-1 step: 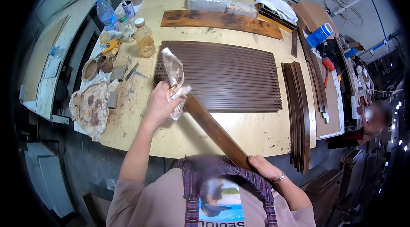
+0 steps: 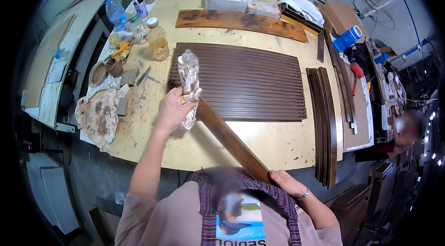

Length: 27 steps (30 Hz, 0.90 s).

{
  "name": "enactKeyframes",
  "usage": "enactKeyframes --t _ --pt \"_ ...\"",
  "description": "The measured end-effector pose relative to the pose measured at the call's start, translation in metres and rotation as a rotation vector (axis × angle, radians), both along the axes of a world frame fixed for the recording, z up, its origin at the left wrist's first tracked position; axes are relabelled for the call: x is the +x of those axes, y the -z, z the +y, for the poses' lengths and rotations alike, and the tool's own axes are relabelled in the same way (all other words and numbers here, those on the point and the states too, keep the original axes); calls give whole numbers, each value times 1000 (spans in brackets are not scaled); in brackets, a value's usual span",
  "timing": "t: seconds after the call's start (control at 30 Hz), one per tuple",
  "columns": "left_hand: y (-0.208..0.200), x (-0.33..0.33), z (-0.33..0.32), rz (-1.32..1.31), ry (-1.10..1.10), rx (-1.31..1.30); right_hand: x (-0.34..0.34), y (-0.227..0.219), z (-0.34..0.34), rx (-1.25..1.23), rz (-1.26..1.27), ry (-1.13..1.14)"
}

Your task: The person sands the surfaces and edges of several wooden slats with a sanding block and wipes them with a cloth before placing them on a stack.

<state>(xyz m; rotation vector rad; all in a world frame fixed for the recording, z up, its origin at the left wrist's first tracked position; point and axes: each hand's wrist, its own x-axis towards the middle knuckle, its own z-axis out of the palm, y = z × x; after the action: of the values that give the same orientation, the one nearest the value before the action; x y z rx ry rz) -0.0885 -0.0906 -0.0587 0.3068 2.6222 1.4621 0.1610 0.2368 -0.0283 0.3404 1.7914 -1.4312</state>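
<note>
My left hand (image 2: 175,110) is closed around a crumpled, stained white rag (image 2: 188,75), pressed at the far end of a dark brown wooden board (image 2: 232,140). The board slants from the rag down toward my body, its far end partly covered by the rag. My right hand (image 2: 287,183) grips the near end, thumb on top and the other fingers mostly hidden. Beyond the board, a row of narrow dark brown slats (image 2: 241,81) lies side by side on the pale worktable (image 2: 278,141).
Bottles and a lidded glass jar (image 2: 158,42) stand at the left, near a stained cloth (image 2: 98,114). A long brown plank (image 2: 241,24) lies across the back before wrapped blocks (image 2: 226,1). Stacked dark strips (image 2: 322,125) overhang the right front edge. A person (image 2: 402,130) is at far right.
The rag has shifted slightly and bunches differently around my left hand, which has moved a little to the left. My right hand stays on the board's near end.
</note>
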Motion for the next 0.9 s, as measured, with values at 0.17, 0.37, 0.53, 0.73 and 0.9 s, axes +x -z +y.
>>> enactKeyframes --t 0.17,0.37,0.53,0.73,0.9 --pt "-18 7 5 234 77 -315 1 -5 -2 -58 30 18" --pt "2 1 -1 147 -8 -335 2 5 3 -6 -12 -25" --pt "-20 2 1 60 71 -334 3 -3 -7 -83 69 87" --pt "-27 -1 0 -99 71 -438 6 3 -2 -13 22 17" --pt "-32 7 5 24 105 -484 9 5 -2 -11 33 33"
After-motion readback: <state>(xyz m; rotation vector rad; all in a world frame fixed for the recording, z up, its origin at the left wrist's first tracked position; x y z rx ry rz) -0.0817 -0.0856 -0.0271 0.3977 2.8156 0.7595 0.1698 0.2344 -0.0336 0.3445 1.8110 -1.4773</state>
